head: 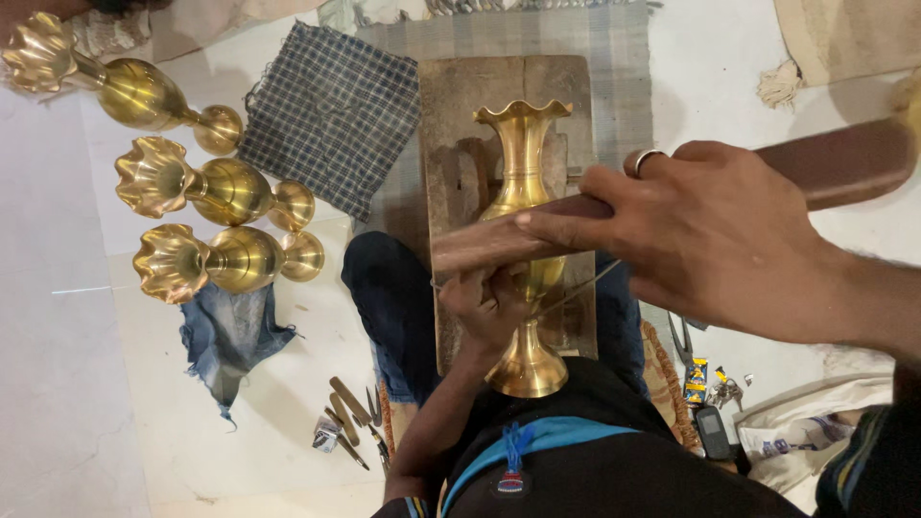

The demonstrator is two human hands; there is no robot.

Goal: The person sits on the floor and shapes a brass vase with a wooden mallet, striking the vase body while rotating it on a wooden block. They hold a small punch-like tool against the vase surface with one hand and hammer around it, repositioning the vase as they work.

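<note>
A brass vase (523,240) lay lengthwise on a wooden board (460,105), its fluted mouth toward the board's far edge. The right hand (700,240) wrapped its fingers around a brown wooden bat (835,163) laid across the vase's middle. The left hand (489,307) pinched a thin metal tool (576,288) against the vase body. Three more brass vases (221,192) lay off the board's left edge beside a checked cloth (331,110)

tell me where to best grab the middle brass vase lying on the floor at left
Probably the narrow neck of the middle brass vase, between its fluted mouth and round belly, coming from above. It lies on its side with neighbours close on both flanks, so the top is open, and the waist suits fingers.
</note>
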